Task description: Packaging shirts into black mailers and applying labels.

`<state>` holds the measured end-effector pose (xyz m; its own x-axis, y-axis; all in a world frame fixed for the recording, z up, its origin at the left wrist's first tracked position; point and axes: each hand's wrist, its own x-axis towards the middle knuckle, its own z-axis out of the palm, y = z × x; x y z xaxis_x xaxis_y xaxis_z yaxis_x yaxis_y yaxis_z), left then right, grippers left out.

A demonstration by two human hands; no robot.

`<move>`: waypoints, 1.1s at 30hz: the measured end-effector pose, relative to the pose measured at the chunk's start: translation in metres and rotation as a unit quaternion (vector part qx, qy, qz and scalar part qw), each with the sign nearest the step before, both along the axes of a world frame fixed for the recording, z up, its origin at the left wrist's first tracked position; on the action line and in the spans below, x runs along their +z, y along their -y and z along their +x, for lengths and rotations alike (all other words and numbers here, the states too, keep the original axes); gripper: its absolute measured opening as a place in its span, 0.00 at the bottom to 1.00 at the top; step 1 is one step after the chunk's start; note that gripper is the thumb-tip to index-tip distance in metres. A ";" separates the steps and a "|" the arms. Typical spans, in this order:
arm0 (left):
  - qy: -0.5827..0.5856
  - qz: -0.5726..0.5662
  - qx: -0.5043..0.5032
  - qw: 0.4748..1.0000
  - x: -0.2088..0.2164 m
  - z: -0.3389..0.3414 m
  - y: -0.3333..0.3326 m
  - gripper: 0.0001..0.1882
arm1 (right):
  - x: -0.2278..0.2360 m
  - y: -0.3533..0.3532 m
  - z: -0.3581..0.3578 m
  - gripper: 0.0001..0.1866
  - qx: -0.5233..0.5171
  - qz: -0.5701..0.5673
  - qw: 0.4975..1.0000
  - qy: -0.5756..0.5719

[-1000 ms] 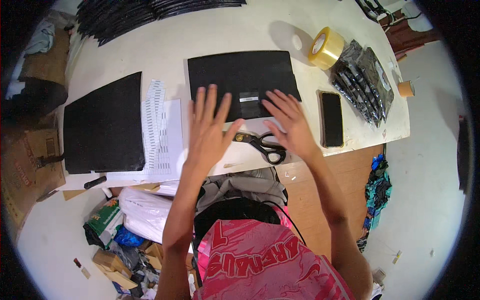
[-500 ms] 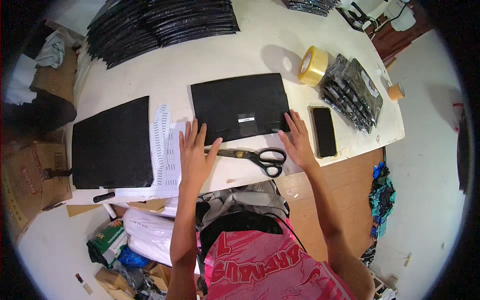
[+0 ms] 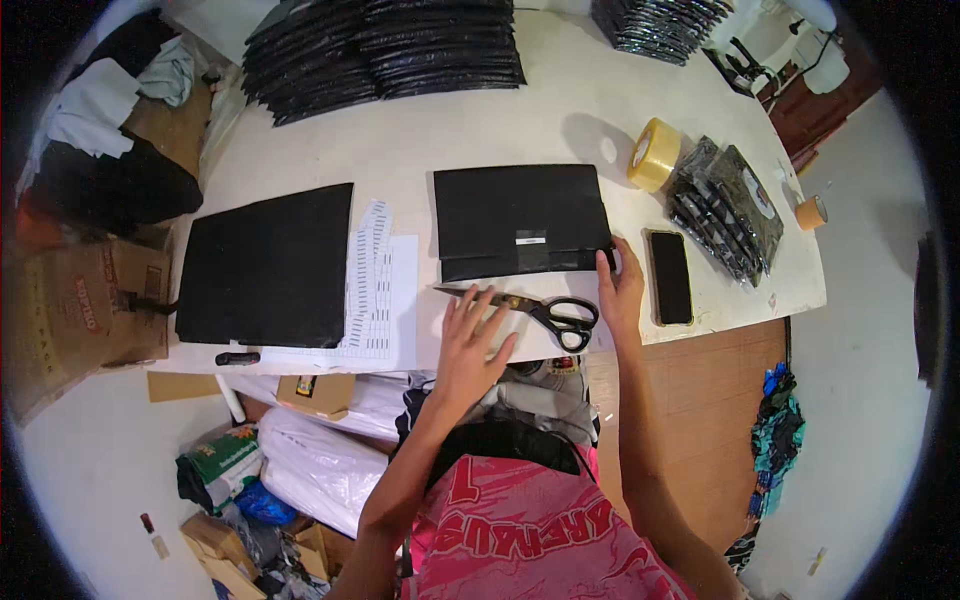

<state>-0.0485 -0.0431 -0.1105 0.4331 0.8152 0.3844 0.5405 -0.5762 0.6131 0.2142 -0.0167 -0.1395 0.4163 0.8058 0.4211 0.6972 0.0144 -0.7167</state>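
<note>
A flat black plastic mailing bag (image 3: 520,215) with a small white label lies in front of me. My right hand (image 3: 622,295) is at its lower right corner, thumb at the edge and fingers stretched out. Below the bag lie large black-handled scissors (image 3: 545,312), handles toward the right. My left hand (image 3: 470,350) is over their blades with its fingers spread, hiding part of them. Left of the bag are printed paper sheets (image 3: 400,290) and a larger black flat sheet (image 3: 265,265) partly over them.
Stacks of black packages (image 3: 385,55) stand at the back. To the right lie a phone (image 3: 670,278), a roll of clear tape (image 3: 655,155) and plastic-wrapped dark packets (image 3: 725,215). A small black cutter or marker (image 3: 238,358) rests near the table's front left edge.
My left hand has left the mailing bag's lower left corner and moved down onto the scissors. My right hand stays by the bag's right corner. The whole view has shifted.
</note>
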 end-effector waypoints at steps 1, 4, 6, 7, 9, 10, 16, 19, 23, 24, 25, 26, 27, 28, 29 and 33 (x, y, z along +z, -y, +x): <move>-0.004 0.003 0.030 1.000 -0.004 -0.004 -0.002 0.21 | 0.000 0.000 -0.001 0.21 0.004 -0.007 1.000 0.003; -0.006 0.014 0.069 0.997 -0.005 -0.008 -0.010 0.20 | 0.004 0.001 0.000 0.24 0.012 0.015 1.000 0.025; -0.008 0.010 0.072 0.997 -0.002 -0.006 -0.016 0.19 | 0.003 0.003 0.006 0.30 0.037 -0.012 0.999 -0.013; -0.021 0.018 0.065 0.997 0.002 -0.004 -0.021 0.20 | 0.001 0.003 0.007 0.35 0.036 -0.005 0.999 -0.018; -0.036 0.026 0.054 0.998 0.005 0.000 -0.041 0.20 | 0.004 0.007 0.005 0.36 0.033 0.004 0.998 0.052; -0.056 0.025 0.048 0.997 0.004 0.000 -0.053 0.21 | 0.006 0.006 0.001 0.37 0.033 0.005 0.993 0.117; -0.254 -0.034 -0.048 0.966 -0.003 0.013 -0.097 0.32 | 0.017 -0.018 0.003 0.33 0.225 -0.108 0.932 0.262; -0.286 -0.017 -0.040 0.957 0.006 0.023 -0.099 0.33 | 0.014 -0.018 0.005 0.29 0.224 -0.104 0.925 0.288; -0.288 0.052 0.010 0.956 0.001 0.029 -0.099 0.32 | 0.018 -0.020 0.003 0.22 0.192 -0.051 0.918 0.344; -0.272 0.070 0.032 0.959 -0.003 0.026 -0.102 0.31 | 0.026 -0.022 0.000 0.20 0.203 -0.062 0.918 0.336; -0.270 0.077 0.037 0.959 -0.006 0.021 -0.112 0.31 | 0.033 -0.025 -0.004 0.18 0.207 -0.042 0.921 0.328; -0.264 0.113 0.030 0.957 -0.009 0.014 -0.123 0.29 | 0.041 -0.031 -0.008 0.18 0.208 -0.035 0.919 0.332; -0.255 0.146 0.019 0.956 -0.003 0.012 -0.127 0.28 | 0.050 -0.034 -0.009 0.17 0.207 -0.038 0.915 0.345; -0.250 0.146 0.022 0.957 0.002 0.007 -0.130 0.28 | 0.059 -0.037 -0.011 0.17 0.208 -0.042 0.909 0.358; -0.227 0.115 0.014 0.967 0.006 0.001 -0.135 0.26 | 0.067 -0.038 -0.014 0.17 0.211 -0.042 0.907 0.363; -0.198 0.023 0.005 0.980 0.082 -0.030 -0.145 0.19 | 0.113 -0.054 -0.025 0.14 0.286 -0.029 0.918 0.271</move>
